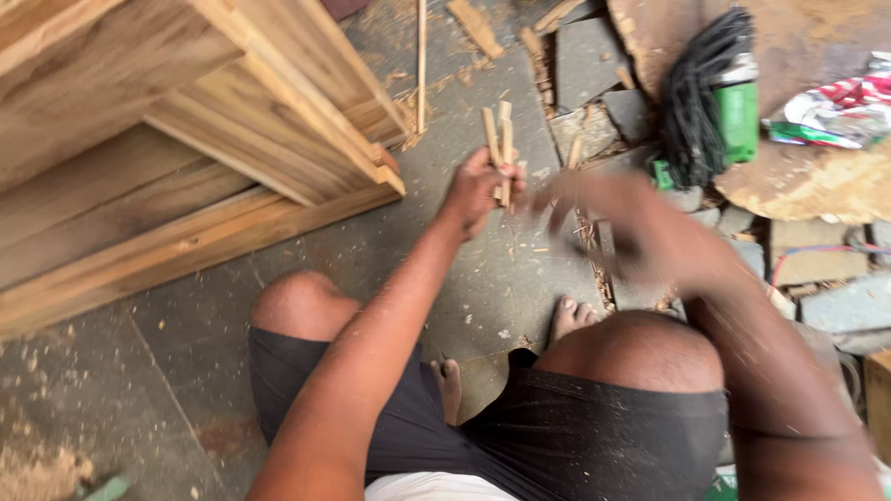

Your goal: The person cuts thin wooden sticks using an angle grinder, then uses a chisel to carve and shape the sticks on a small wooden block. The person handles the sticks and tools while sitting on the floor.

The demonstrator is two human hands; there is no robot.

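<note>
- A wooden frame (pixel 186 139) leaned at the left.
- A green power tool (pixel 738 111) lay beside its black cord (pixel 691 102).
- Wood scraps (pixel 473 23) littered the floor (pixel 167 371).

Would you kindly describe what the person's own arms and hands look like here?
Both arms are bare, with no sleeves in view. The left hand has no glove, ring or watch that I can see. The right hand is blurred, so any small details there cannot be told. Below, black shorts are worn.

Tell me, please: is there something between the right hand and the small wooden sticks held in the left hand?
Nothing visible. The left hand holds the wooden sticks upright, and the blurred right hand is just beside them, with only open air above the stone floor between.
</note>
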